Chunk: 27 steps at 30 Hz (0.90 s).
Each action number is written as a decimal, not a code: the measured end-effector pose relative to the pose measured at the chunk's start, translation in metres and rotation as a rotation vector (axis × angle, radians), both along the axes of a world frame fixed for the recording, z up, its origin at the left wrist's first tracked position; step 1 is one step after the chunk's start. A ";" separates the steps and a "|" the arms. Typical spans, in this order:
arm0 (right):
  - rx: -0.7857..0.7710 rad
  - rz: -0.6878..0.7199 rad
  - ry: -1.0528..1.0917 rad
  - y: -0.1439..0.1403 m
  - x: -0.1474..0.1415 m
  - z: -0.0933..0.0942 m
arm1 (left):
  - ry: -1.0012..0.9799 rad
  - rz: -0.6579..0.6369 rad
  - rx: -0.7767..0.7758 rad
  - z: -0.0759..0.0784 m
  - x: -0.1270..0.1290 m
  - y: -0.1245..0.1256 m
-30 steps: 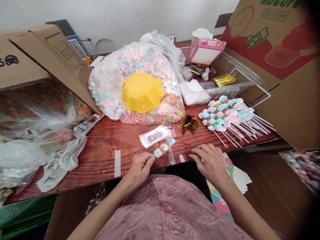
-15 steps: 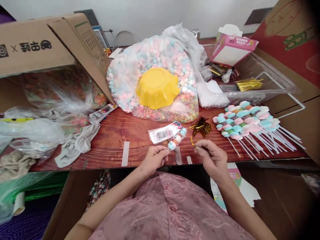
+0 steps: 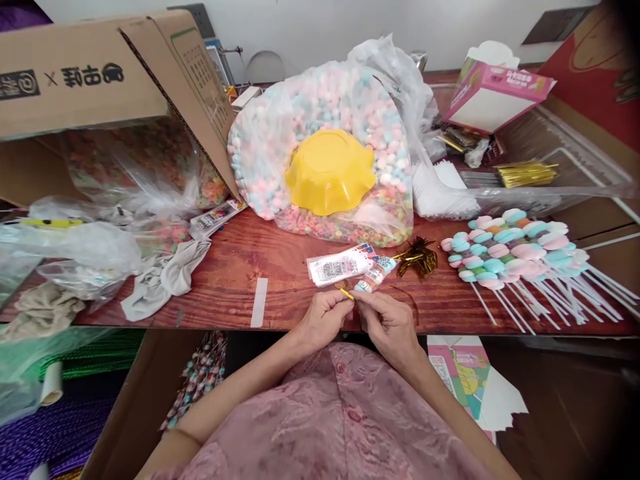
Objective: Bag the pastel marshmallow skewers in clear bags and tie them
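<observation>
1. Closing in on the left hand (image 3: 325, 320), the right hand (image 3: 393, 327) has come across in the head view; half a second ago the two were apart, and now their fingertips meet.
2. The gold tie (image 3: 346, 294), out to the right then, now pokes up at the left fingertips, by the near end of the candy packet (image 3: 375, 275). The work seems centred on that end now.
3. Both grips are narrow: the left appears to pinch the packet's near end, the right the tie. Fingers cover the spot, so how far the tie goes around the wrapper I cannot tell.
4. The packet lies tilted just past the hands, over the table's (image 3: 235, 267) front part, overlapping the edge of the printed bags (image 3: 337, 267) from this angle.
5. Close by, the pile of ties (image 3: 420, 259) sits just right of the packet, and with the bags it crowds the packet's far end.
6. Farther right lie the candy sticks (image 3: 515, 250); behind, the yellow bowl (image 3: 330, 167) rests upside down on the big candy bag (image 3: 265, 147), out of the hands' way.
</observation>
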State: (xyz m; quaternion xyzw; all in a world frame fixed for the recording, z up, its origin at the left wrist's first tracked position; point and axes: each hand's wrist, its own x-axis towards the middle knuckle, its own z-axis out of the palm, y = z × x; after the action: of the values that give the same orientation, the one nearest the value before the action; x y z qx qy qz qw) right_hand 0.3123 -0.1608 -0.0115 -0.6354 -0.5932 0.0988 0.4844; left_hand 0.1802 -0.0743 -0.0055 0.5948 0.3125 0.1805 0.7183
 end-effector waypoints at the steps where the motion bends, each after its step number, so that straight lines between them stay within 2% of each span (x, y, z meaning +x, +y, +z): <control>1: -0.007 -0.001 0.000 0.001 0.000 0.001 | 0.000 -0.002 0.005 0.001 0.000 0.000; 5: -0.030 -0.003 0.002 0.004 0.000 0.003 | 0.005 -0.007 0.056 0.001 -0.003 0.001; 11: 0.002 -0.043 0.034 0.000 -0.010 -0.002 | 0.006 0.081 0.066 -0.007 -0.005 0.004; 14: 0.048 -0.163 0.220 -0.005 -0.018 -0.007 | -0.004 0.125 0.058 -0.005 -0.004 0.005; 16: -0.013 -0.190 0.422 -0.007 -0.021 -0.008 | -0.028 0.130 0.084 -0.002 -0.002 0.004; 19: -0.165 -0.106 0.769 -0.006 -0.019 -0.007 | -0.074 0.085 0.214 0.003 0.001 0.003; 22: -0.234 0.011 1.050 -0.005 -0.007 -0.004 | -0.068 0.031 0.459 0.008 0.003 0.003; 25: -0.340 0.143 1.152 -0.004 0.007 0.000 | -0.065 -0.038 0.653 0.016 0.004 0.006; 27: -0.396 0.157 1.158 -0.002 0.013 0.002 | -0.071 -0.111 0.724 0.022 0.004 0.008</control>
State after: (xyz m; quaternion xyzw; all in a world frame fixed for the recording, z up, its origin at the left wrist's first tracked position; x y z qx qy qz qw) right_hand 0.3257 -0.1633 -0.0094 -0.5108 -0.2493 0.5714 0.5920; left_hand 0.1840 -0.0662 0.0162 0.8197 0.1705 0.2609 0.4805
